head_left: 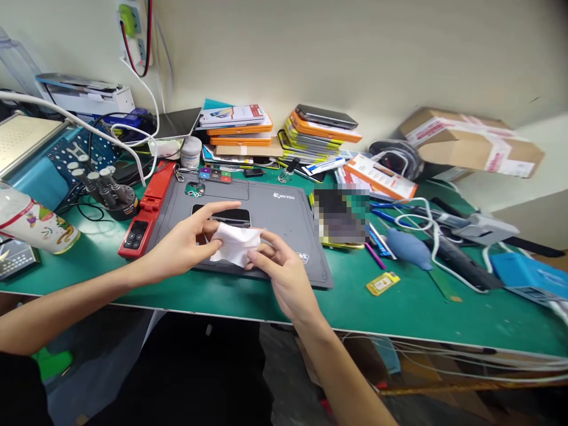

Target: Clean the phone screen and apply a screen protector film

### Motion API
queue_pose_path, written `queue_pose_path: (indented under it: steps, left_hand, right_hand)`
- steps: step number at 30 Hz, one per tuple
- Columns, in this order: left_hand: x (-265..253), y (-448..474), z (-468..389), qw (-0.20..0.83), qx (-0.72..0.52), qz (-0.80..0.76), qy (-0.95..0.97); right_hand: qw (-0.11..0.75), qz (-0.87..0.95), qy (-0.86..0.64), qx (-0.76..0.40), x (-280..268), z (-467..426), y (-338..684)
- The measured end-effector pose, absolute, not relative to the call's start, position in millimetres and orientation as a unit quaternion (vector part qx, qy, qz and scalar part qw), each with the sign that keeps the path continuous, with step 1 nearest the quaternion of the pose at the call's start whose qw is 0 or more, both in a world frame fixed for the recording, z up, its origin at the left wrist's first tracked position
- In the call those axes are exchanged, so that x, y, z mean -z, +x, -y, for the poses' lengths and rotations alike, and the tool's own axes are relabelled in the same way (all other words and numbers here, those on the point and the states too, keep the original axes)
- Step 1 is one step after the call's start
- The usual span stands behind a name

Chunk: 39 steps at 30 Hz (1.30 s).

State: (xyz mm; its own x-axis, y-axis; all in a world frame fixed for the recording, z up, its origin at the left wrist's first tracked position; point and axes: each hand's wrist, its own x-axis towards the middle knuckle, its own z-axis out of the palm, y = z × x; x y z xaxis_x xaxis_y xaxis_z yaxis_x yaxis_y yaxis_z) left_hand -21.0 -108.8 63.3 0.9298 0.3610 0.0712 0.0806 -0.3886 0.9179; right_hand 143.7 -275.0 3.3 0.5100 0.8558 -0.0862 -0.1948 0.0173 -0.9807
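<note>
Head view: where is the white cloth (237,242)?
Near the middle of the frame, over the grey mat (284,216); the left hand (184,241) and the right hand (286,273) both pinch its edges.

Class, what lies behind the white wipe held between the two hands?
Past the white wipe, part of a dark-screened phone shows on the grey mat. The wipe and left hand hide the phone's nearer part, so its state cannot be told.
</note>
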Motion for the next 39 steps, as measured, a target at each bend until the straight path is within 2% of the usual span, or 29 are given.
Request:
queue_pose_path:
  steps: [6, 13, 16, 21, 27, 34, 39]
  left_hand:
    - [-67.4, -27.6, 113.4, 0.549, -0.115, -0.110, 0.820]
    - [-68.7, -35.6, 115.2, 0.476, -0.197, 0.033, 0.857]
    - [-68.0, -38.0, 117.2, 0.461, -0.219, 0.076, 0.857]
    - [-68.9, -37.4, 121.9, 0.513, -0.217, -0.032, 0.830]
    - [-66.1, -30.4, 114.6, 0.572, -0.143, -0.174, 0.789]
    - [-52.8, -30.8, 109.8, 0.740, -0.036, -0.225, 0.633]
    - [-47.8, -23.8, 113.3, 0.654, 0.003, -0.194, 0.731]
  right_hand:
    - [0.638, 0.306, -0.573, -0.414, -3.7, 278.1, 141.2]
    - [0.679, 0.381, -0.557, -0.287, -9.0, 287.5, 136.0]
    - [0.689, 0.389, -0.537, -0.291, -12.5, 289.8, 135.6]
    - [0.687, 0.340, -0.534, -0.358, -7.9, 290.5, 137.2]
    - [0.682, 0.320, -0.553, -0.356, -3.6, 288.2, 138.3]
    - [0.656, 0.358, -0.582, -0.321, -3.0, 288.8, 139.0]
    - [0.654, 0.347, -0.580, -0.341, -2.9, 286.8, 137.6]
